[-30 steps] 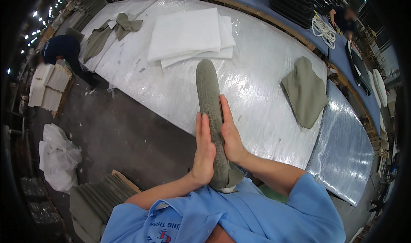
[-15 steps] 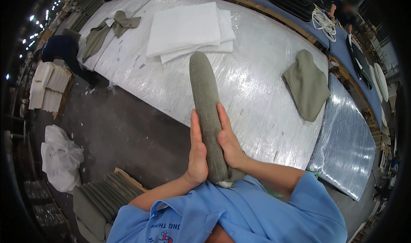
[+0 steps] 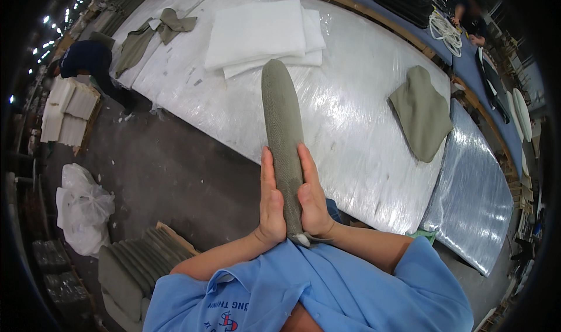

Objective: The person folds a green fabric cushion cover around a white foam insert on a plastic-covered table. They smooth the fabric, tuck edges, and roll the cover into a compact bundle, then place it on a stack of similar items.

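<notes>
A long, rounded, olive-green woven-fabric cushion (image 3: 283, 121) stands lengthwise at the centre of the frame, its narrow top pointing to the upper edge and overlapping the view of a stack of white padding sheets (image 3: 257, 31). The person's left grip (image 3: 272, 206), a bare hand, lies along the cushion's left side with fingers straight; the right grip (image 3: 312, 200) mirrors it on the right side. Both thumbs lie toward the near face, and the cushion is held between the two palms. A bit of white filling (image 3: 301, 239) shows at its lower end, close against the blue shirt (image 3: 356, 291).

Beyond, a table (image 3: 350, 127) covered in shiny plastic film carries the padding sheets and, at the right of the frame, a loose olive-green fabric piece (image 3: 422, 118). A row of olive-green padded pieces (image 3: 143, 259) leans at lower left, below a whitish plastic bag (image 3: 86, 209). A co-worker in dark clothes (image 3: 87, 60) bends at upper left.
</notes>
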The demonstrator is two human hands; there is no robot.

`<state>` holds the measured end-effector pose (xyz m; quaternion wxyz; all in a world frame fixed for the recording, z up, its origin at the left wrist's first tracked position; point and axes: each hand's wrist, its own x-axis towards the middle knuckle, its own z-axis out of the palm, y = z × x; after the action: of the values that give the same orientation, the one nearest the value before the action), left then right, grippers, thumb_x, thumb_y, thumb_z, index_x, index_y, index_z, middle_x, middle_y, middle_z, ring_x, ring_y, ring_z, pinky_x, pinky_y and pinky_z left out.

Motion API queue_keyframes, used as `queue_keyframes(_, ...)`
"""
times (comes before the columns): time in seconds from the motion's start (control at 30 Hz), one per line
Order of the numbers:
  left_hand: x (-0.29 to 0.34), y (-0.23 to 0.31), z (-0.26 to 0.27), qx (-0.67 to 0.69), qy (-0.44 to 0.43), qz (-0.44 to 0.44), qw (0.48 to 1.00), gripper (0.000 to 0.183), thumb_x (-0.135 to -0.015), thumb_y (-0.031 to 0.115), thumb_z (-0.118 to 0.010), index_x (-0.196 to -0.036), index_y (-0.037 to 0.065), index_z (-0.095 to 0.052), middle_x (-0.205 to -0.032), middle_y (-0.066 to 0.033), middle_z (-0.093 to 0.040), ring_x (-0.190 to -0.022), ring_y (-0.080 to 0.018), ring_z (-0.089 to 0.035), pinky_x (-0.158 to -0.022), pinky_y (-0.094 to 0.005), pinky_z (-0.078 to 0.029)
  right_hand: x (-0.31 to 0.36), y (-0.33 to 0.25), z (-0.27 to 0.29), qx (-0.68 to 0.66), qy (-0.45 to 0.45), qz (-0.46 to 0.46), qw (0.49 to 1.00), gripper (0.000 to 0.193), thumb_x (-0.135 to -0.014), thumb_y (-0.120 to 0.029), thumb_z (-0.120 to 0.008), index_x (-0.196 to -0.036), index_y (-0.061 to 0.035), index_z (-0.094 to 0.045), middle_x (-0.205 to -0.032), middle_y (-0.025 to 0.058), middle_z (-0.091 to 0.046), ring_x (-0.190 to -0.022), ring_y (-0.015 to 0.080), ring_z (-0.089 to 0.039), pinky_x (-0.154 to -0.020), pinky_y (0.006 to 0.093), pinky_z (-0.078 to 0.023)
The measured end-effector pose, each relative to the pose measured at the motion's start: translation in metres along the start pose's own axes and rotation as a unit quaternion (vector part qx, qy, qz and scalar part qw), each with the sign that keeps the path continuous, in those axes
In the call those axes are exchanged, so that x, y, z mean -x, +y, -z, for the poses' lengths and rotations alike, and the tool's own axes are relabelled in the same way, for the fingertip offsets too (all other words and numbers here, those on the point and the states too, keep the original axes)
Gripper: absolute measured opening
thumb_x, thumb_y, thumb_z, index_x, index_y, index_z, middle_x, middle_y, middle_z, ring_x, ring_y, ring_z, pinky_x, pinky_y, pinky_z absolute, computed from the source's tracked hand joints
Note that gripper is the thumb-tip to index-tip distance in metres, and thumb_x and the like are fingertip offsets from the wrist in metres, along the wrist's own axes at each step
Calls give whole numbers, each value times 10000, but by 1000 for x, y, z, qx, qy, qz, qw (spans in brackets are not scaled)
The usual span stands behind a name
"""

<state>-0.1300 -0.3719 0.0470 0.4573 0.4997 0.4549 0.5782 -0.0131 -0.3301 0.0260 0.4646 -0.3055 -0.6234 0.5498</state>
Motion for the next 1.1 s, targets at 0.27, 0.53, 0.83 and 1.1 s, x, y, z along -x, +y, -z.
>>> queue_keyframes(0.27,-6,-15,-19,73,-7,6,997,769,-1116,473,-236,-1643,-9,50,-1725,-193,-42,-1590,-288,-93,-1266,-385,-134,2,-32,16,-60,18,-118,991,810,-1108,-536,-297,-1634,41,-81,-1684,221,-172,-1564,316,-182,-1262,401,-164)
queue_keyframes(0.53,-6,-21,-24,-21,-31,-37,999,736,-1112,413,-234,-1627,-68,-20,-1713,-243,-49,-1591,-361,-60,-1275,-438,-87,18,-36,23,-17,62,-91,994,767,-1119,-488,-284,-1633,45,-83,-1683,224,-176,-1564,319,-183,-1264,402,-159)
queue_keyframes(0.83,-35,-28,-9,45,-62,18,997,741,-1122,459,-222,-1641,-31,-18,-1726,-198,-44,-1596,-309,-61,-1277,-406,-103,-4,-23,35,-43,65,-109,991,761,-1120,-487,-280,-1632,44,-96,-1692,217,-167,-1573,305,-167,-1269,395,-150)
queue_keyframes(1.1,-101,-34,-17,54,-18,24,998,735,-1129,480,-202,-1648,2,6,-1725,-202,-30,-1597,-309,-47,-1280,-402,-87,-69,1,46,-44,46,-96,993,828,-1084,-639,-173,-1664,-58,-64,-1715,163,-117,-1584,278,-116,-1278,393,-91)
